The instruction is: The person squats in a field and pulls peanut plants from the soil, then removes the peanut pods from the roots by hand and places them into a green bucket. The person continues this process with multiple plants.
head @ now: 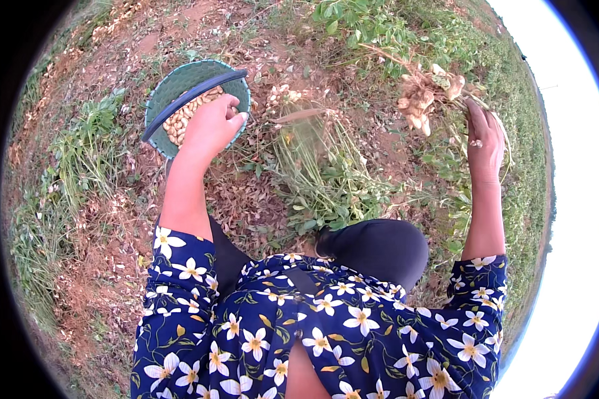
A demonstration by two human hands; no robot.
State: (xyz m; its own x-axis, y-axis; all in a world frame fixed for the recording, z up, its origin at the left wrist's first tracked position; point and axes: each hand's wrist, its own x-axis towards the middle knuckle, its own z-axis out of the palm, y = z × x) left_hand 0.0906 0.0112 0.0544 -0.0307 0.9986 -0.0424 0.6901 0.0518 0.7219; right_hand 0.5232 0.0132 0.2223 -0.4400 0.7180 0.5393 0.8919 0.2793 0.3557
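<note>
A round green woven basket (167,90) with a dark blue handle (194,103) stands on the ground at the left. Loose peanuts in their shells (182,119) lie in its bottom. My left hand (214,122) reaches over the near right rim, thumb and fingers bent; whether something is inside them is hidden. At the right, my right hand (485,137) grips the stems of an uprooted peanut plant. Its cluster of pods and roots (422,97) hangs in the air to the left of my fingers.
Pulled peanut plants (329,174) lie between my arms, with a small pile of peanuts (282,96) just beyond. More pulled plants (87,154) are at far left. Leafy growing plants (521,149) fill the right side. My bent knee (379,249) is close below.
</note>
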